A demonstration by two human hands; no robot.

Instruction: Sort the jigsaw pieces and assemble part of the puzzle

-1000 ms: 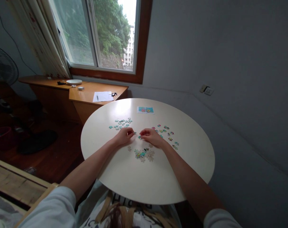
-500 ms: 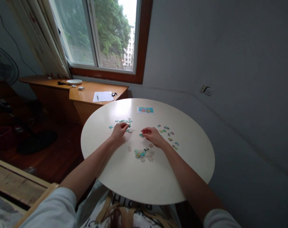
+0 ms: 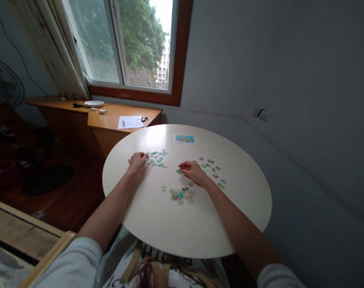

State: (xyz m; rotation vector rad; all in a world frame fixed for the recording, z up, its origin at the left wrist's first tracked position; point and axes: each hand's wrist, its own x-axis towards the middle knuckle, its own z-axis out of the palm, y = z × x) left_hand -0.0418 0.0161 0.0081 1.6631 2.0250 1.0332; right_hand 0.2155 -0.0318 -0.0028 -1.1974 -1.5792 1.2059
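Note:
My left hand (image 3: 137, 161) is at the left edge of a group of teal and green puzzle pieces (image 3: 157, 159). Its thumb and forefinger are pinched together on a puzzle piece, mostly hidden by the fingers. Over the middle of the table, my right hand (image 3: 194, 172) has its fingers closed, with the tips at a teal puzzle piece (image 3: 179, 171). Nearer to me lies a mixed heap of puzzle pieces (image 3: 182, 195), several showing their pale backs. Yellow, pink and multicoloured pieces (image 3: 215, 176) are spread out right of my right hand.
All the pieces lie on a round white table (image 3: 182, 232). A small colourful picture card (image 3: 184, 139) rests near its far edge. Behind, a wooden desk (image 3: 107, 114) bears a white plate (image 3: 94, 103), a paper (image 3: 130, 122) and keys (image 3: 144, 119). At left stands a fan (image 3: 5, 82).
My left hand has moved left across the teal group to its outer edge, uncovering the pieces there. My right hand stays in the same place.

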